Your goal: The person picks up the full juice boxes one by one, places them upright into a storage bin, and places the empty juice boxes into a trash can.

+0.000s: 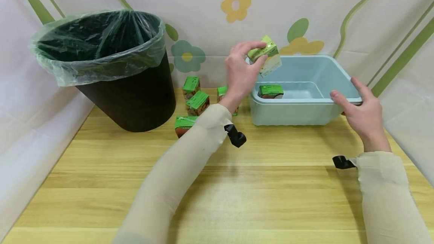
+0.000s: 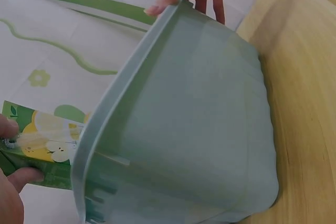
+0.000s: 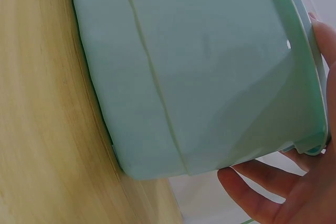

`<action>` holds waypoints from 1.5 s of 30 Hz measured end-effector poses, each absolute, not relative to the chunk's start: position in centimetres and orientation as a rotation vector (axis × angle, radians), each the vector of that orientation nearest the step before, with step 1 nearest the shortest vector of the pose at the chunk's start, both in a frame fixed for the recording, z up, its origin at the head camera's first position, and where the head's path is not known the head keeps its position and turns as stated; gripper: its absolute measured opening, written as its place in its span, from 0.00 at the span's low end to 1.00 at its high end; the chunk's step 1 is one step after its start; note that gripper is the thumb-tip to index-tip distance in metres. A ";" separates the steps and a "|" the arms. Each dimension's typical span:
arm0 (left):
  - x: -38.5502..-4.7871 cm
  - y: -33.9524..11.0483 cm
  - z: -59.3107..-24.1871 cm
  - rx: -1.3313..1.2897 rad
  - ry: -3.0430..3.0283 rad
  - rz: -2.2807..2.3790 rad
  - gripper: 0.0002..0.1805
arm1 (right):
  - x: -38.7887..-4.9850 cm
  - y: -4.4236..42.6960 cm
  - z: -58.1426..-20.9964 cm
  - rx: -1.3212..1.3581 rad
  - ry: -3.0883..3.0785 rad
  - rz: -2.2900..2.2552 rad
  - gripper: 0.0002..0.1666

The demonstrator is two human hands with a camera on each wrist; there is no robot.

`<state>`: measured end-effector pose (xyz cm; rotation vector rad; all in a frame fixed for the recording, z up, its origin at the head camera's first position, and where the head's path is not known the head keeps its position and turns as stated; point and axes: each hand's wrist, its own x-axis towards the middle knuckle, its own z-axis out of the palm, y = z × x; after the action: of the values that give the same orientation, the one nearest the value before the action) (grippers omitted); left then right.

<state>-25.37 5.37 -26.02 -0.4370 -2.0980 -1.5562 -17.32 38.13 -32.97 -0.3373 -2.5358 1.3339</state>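
Note:
Above the left end of a light-blue plastic basin [image 1: 291, 114], my left hand [image 1: 242, 69] pinches a small green-and-yellow drink carton [image 1: 270, 61] between thumb and fingers. In the left wrist view this carton [image 2: 50, 135] shows printed fruit and sits tilted beside the basin rim. My right hand [image 1: 366, 114] grips the basin's right corner, thumb over the rim and fingers round the outside, as the right wrist view also shows. A green-topped carton [image 1: 270, 91] lies inside the basin at its left. The basin's near wall hides part of it.
Several green-topped cartons [image 1: 198, 102] stand on the wooden table [image 1: 237, 199] left of the basin, some partly hidden by my left arm. A black trash bin [image 1: 132, 104] with a translucent green liner [image 1: 112, 65] stands at the back left. A flower-printed cloth [image 1: 210, 10] hangs behind.

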 end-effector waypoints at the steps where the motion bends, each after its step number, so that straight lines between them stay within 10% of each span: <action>1: -25.5 5.5 -26.1 -0.441 -2.103 -1.554 0.15 | -17.3 38.1 -33.0 -0.340 -2.536 1.335 0.50; 45: -29.6 8.5 -27.9 -0.725 -2.611 -1.293 0.14 | -17.3 38.1 -32.9 -0.347 -2.514 1.346 0.49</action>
<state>-29.62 8.47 -27.89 -0.7253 -2.6108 -1.2930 -17.30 38.08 -32.89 -0.3470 -2.5141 1.3464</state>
